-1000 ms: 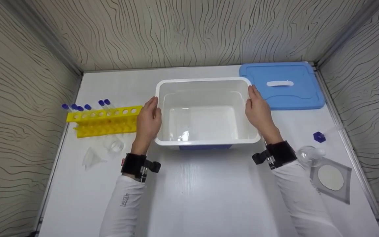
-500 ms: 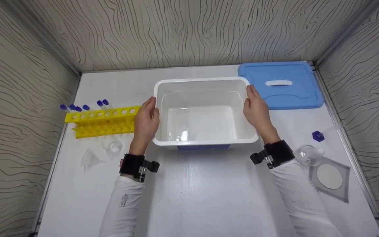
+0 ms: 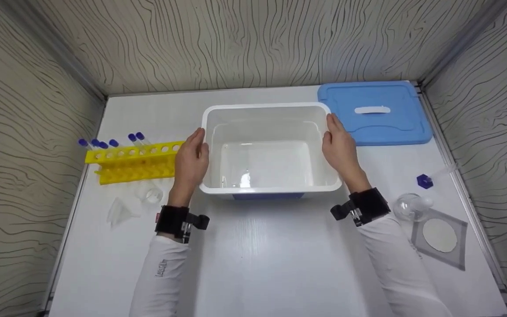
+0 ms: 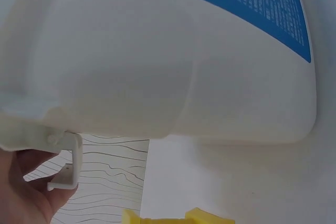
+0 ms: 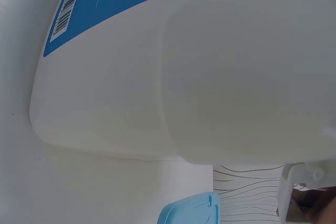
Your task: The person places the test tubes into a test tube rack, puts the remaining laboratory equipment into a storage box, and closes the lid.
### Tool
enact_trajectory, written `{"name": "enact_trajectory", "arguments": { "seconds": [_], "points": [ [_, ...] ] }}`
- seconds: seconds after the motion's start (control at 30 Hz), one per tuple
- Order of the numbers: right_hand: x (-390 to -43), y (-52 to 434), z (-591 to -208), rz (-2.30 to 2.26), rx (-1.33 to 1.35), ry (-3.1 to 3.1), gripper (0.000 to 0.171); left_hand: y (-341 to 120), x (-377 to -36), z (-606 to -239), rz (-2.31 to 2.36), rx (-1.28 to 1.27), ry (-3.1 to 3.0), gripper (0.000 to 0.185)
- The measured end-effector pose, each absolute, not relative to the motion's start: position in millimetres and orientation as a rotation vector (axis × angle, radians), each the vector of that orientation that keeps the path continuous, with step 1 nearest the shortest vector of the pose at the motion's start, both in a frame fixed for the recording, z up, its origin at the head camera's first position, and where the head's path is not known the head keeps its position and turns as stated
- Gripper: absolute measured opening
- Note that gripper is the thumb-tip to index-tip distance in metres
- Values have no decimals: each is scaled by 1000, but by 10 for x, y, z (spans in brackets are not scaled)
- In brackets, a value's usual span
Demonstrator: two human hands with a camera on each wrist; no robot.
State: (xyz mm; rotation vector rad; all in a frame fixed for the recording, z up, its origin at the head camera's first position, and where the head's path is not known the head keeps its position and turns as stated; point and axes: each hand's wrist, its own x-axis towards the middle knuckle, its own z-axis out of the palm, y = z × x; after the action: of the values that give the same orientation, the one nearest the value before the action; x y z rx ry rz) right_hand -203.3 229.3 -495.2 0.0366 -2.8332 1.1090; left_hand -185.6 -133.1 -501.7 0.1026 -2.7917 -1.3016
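A white plastic storage box [image 3: 271,190] without its lid stands mid-table in the head view, its inside bare. My left hand [image 3: 191,160] holds its left side, fingers along the rim and thumb towards the front. On the opposite side my right hand [image 3: 340,145] grips the box in the same way. Both wrist views look at the outer wall; a blue label [image 4: 252,3] shows on it in the left one. There, fingers [image 4: 58,196] curl at a white clip [image 4: 76,163] below the rim. A matching clip [image 5: 286,192] with fingers behind it appears in the right wrist view.
A blue lid [image 3: 394,127] lies behind right. Left are a yellow test tube rack [image 3: 126,172] with several blue-capped tubes, a clear funnel [image 3: 120,213] and a small beaker [image 3: 153,195]. Right are a blue-based cylinder [image 3: 425,181], a glass flask [image 3: 407,208] and a grey square [image 3: 453,257].
The box and both hands have shifted slightly to the left, closer to the yellow rack. The hold on the box is the same. The other things stay put.
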Motion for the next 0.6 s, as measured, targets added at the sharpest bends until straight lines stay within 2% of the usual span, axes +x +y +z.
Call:
{"name": "enact_trajectory", "arguments": {
  "seconds": [0.27,0.6],
  "points": [
    [-2027,2288,-4962,1119,41,-2836,51,-1394,-1773,-5042,-1395,141,-2726,45],
    [-2034,2288,-4964,1097,44,-2836,51,-1780,-1630,-5107,-1107,172,-2647,35]
  ]
}}
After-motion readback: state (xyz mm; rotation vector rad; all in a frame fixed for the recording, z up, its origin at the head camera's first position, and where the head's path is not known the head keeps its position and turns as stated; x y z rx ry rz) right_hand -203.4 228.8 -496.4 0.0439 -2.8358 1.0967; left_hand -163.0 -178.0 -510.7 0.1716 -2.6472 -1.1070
